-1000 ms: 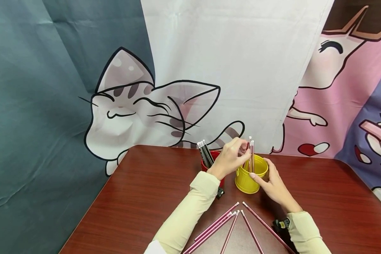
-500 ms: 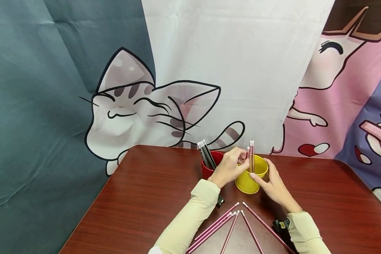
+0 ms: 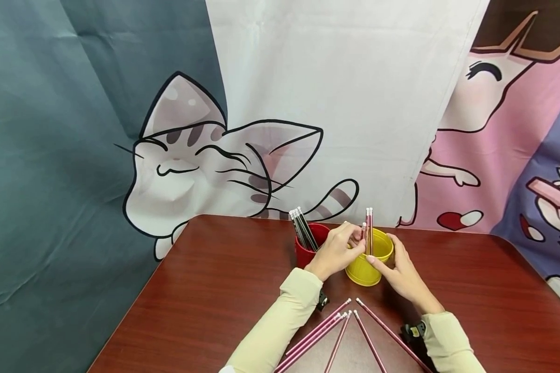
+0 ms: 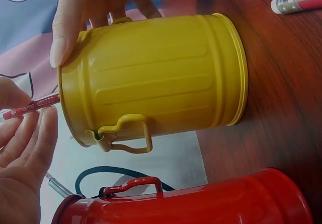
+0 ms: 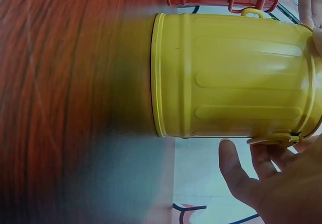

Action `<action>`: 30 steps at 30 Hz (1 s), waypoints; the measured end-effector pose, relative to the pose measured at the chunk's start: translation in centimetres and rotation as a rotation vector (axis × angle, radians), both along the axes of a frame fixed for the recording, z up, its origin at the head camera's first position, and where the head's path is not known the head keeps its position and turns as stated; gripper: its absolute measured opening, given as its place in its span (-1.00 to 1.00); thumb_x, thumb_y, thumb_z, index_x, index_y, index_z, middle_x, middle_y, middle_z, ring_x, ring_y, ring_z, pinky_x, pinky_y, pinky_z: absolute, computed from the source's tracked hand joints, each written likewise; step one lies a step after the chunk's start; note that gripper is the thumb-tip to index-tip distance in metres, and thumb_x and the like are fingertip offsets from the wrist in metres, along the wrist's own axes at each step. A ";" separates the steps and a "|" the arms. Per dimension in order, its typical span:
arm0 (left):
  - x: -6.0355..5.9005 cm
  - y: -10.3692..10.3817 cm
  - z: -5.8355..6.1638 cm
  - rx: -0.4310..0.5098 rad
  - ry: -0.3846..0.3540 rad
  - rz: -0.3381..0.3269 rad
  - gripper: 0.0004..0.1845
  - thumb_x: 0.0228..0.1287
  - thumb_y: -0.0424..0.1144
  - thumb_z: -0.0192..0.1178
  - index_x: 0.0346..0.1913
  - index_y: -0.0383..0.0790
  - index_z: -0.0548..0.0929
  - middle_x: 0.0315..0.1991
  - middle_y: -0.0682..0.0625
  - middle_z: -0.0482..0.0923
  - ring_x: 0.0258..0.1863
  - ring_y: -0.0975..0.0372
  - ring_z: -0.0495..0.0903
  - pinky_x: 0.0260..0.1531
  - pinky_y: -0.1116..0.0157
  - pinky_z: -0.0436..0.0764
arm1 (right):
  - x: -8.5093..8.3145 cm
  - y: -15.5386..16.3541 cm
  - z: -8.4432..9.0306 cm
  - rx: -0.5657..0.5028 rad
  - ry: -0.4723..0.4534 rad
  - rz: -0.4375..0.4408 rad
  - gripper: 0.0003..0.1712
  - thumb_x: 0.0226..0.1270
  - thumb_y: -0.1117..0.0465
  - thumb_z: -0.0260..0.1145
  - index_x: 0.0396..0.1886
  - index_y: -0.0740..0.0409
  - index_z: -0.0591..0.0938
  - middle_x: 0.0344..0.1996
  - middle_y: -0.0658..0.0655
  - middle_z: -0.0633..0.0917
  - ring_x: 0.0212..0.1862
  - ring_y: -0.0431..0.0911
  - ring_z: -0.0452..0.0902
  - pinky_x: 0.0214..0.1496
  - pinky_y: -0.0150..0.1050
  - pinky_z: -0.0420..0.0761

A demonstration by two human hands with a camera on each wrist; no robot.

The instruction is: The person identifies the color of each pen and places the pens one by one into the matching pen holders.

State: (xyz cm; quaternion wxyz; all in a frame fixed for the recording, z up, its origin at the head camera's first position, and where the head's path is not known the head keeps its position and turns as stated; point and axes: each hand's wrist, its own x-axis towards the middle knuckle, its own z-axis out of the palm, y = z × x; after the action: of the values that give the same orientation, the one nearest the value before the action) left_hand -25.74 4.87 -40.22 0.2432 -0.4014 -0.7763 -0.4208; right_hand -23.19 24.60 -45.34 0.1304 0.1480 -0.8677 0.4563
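In the head view my left hand (image 3: 337, 247) pinches a dark red pencil (image 3: 364, 231) upright at the left rim of a small yellow bucket (image 3: 364, 272). Seen from the left wrist, thumb and fingertips hold the printed red pencil (image 4: 44, 101) with its lower part inside the bucket (image 4: 156, 68). My right hand (image 3: 405, 274) grips the bucket's rim from the right, thumb at the near edge, fingers along the far side. Two more red pencils (image 3: 369, 233) with white erasers stand in the bucket, erasers up. In the right wrist view, the right fingers (image 5: 234, 171) lie beside the bucket's side handle.
Left of the yellow bucket stands a red bucket (image 3: 304, 257) holding several black pencils (image 3: 303, 228). Several dark red pencils (image 3: 371, 341) lie fanned on the brown wooden table (image 3: 205, 290) in front. A printed cloth (image 3: 354, 93) hangs behind the table.
My left hand has moved down, lowering the pinched pencil deeper into the yellow bucket beside the other two. My right hand keeps its hold on the bucket.
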 end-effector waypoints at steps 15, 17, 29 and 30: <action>0.1 -0.2 -0.5 -0.022 0.066 0.027 -0.89 0.11 -0.40 0.20 -0.27 -0.26 0.55 -0.41 0.04 0.51 -0.44 0.39 0.48 0.09 0.43 0.41 | 0.2 -0.2 -0.2 -0.019 -0.003 0.020 -0.14 0.19 0.06 0.30 0.35 0.20 0.06 0.09 0.30 0.36 0.08 0.13 0.23 0.11 0.17 0.24; 0.0 -0.2 -0.5 -0.023 0.076 0.032 -0.89 0.12 -0.39 0.20 -0.27 -0.26 0.54 -0.41 0.04 0.51 -0.45 0.41 0.49 0.20 0.37 0.31 | 0.0 -0.3 -0.3 -0.015 0.028 0.020 -0.16 0.19 0.10 0.30 0.34 0.21 0.08 0.05 0.29 0.40 0.06 0.12 0.25 0.09 0.14 0.24; 0.0 -0.6 -0.8 0.025 -0.001 -0.024 -0.90 0.15 -0.40 0.19 -0.27 -0.30 0.52 -0.39 -0.01 0.47 -0.43 0.43 0.48 -0.33 0.67 0.48 | 2.0 -1.7 2.7 0.013 0.114 0.004 -0.23 0.15 0.30 0.30 0.26 0.41 0.13 -0.10 0.37 0.52 -0.11 0.15 0.45 -0.11 -0.57 0.33; 0.0 -0.6 -0.8 0.016 0.000 -0.020 -0.90 0.15 -0.40 0.18 -0.26 -0.30 0.52 -0.39 0.00 0.46 -0.42 0.44 0.48 -0.33 0.67 0.48 | 2.1 -1.8 2.7 0.018 0.114 0.003 -0.24 0.15 0.30 0.30 0.26 0.42 0.13 -0.10 0.37 0.52 -0.12 0.15 0.45 -0.11 -0.58 0.33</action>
State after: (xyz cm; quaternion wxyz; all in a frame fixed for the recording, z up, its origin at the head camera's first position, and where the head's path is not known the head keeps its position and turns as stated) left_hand -25.74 4.31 -41.04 0.2421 -0.4069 -0.7691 -0.4293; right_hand -21.08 22.83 -42.64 0.1775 0.1760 -0.8628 0.4394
